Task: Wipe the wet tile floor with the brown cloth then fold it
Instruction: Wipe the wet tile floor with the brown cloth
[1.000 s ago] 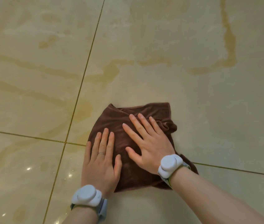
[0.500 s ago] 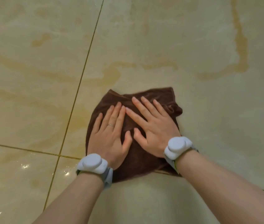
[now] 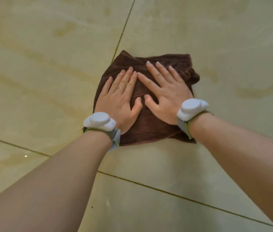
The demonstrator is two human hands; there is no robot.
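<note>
The brown cloth (image 3: 149,129) lies bunched flat on the beige tile floor (image 3: 224,47), its far left corner on a gold grout line. My left hand (image 3: 119,99) presses flat on the cloth's left half, fingers straight. Beside it my right hand (image 3: 164,91) presses flat on the right half, fingers spread. The two index fingers touch near the cloth's middle. Both arms are stretched forward, and each wrist carries a white band device. The cloth's right edge is rumpled into a fold.
Gold grout lines (image 3: 182,197) cross the floor, one running away from me and one slanting across below the cloth. Wet streaks and darker patches (image 3: 257,91) show on the tiles to the left, far side and right. A small glint (image 3: 25,156) sits at lower left.
Both hands have pushed the cloth away from me across the slanting grout line. My arms have stretched out further, and the hands have drawn closer together.
</note>
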